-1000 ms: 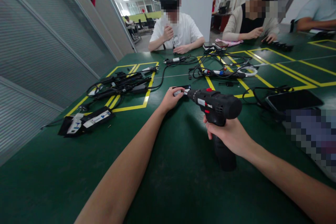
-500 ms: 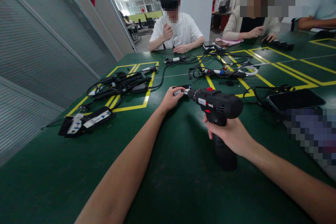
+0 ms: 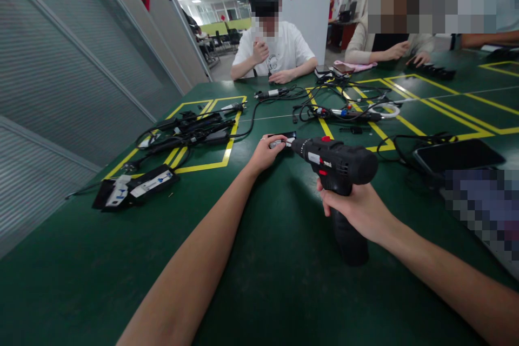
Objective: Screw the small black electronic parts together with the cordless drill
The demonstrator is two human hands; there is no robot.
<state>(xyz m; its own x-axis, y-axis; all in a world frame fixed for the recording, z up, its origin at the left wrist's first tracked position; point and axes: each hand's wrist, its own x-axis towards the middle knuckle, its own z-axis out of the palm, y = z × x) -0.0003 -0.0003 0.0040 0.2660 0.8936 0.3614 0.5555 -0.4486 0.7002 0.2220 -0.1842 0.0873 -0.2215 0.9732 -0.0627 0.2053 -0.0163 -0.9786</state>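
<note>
My right hand (image 3: 357, 208) is wrapped round the grip of a black cordless drill (image 3: 336, 162) with red accents. The drill points left, and its bit meets a small metallic and black part (image 3: 288, 136) on the green table (image 3: 267, 259). My left hand (image 3: 266, 152) has its fingers closed on that part, holding it against the tabletop near the drill's chuck. The fingers cover much of the part, so its kind is hard to make out.
Black cables and tools (image 3: 194, 127) lie at the left within yellow tape. A black pouch with white labels (image 3: 133, 189) sits nearer. Electric screwdrivers with cables (image 3: 344, 113) lie behind the drill. A phone-like device (image 3: 458, 154) rests at right. Other people sit across the table.
The view has shifted very slightly. Both hands, the drill and the small part keep the same positions relative to each other.
</note>
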